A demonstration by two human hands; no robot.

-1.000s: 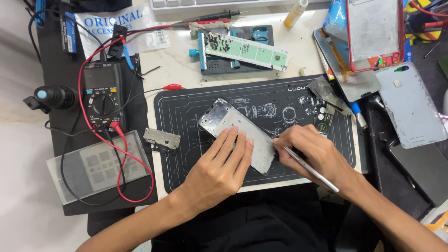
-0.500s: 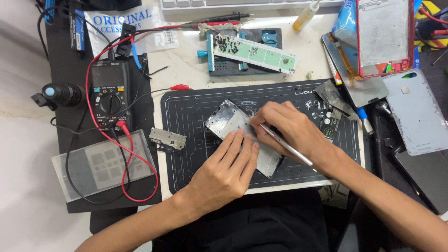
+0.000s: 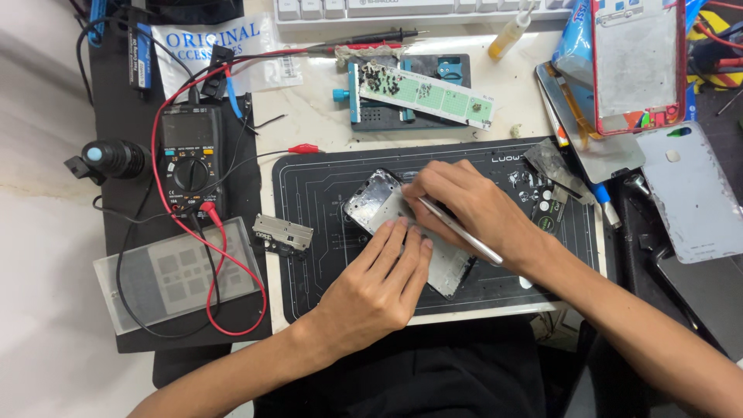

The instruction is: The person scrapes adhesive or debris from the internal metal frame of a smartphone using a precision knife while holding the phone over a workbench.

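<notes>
Black work mat (image 3: 309,232) underlies everything. My left hand (image 3: 379,286) lies flat, pinning the phone frame (image 3: 379,203) at centre; my right hand (image 3: 464,205) grips tweezers (image 3: 460,232) over it. Multimeter (image 3: 190,162) sits at nine o'clock.

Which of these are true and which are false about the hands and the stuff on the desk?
1. The right hand holds a thin metal tool. True.
2. The left hand rests on the silver phone frame. True.
3. The phone frame lies on a white towel. False: it lies on a black work mat.
4. The multimeter sits to the right of the mat. False: it is to its left.
5. Red wire runs from the multimeter. True.
</notes>
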